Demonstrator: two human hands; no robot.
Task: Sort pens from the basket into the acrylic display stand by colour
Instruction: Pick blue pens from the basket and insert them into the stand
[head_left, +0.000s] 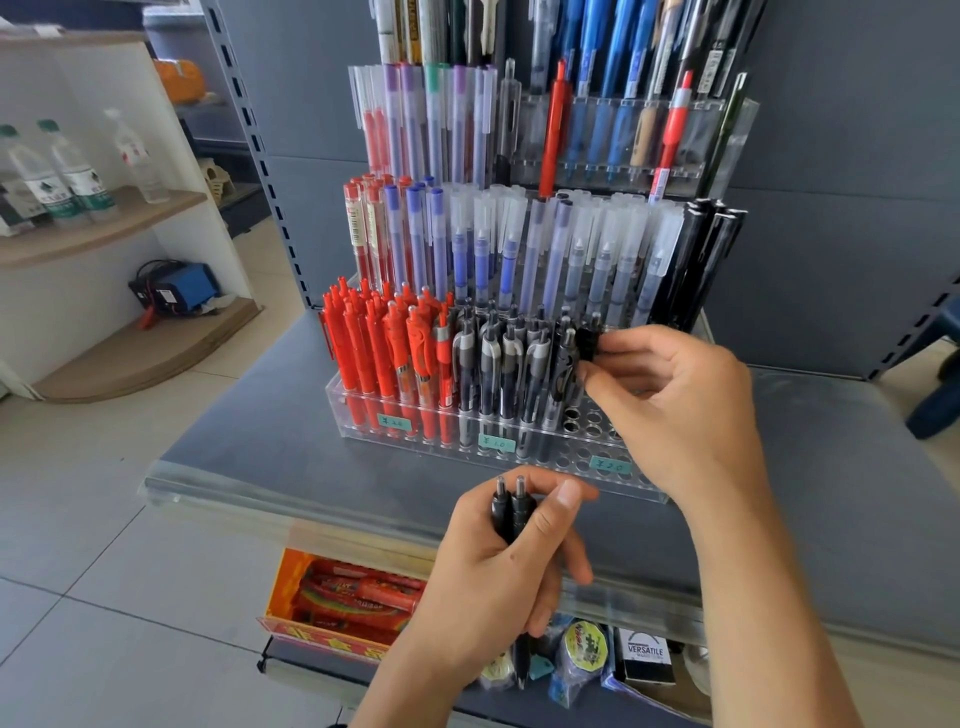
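I see a grey shelf (249, 441) carrying the clear acrylic display stand (363, 423), which rests directly on it just beyond my fingers (615, 345). A transparent strip (322, 512) runs along the shelf's front edge, beneath my lower fingertips.

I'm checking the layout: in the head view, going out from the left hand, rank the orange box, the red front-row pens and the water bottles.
1. Orange box, just below-left of the left hand.
2. Red front-row pens, up-left in the stand.
3. Water bottles, far left shelf.
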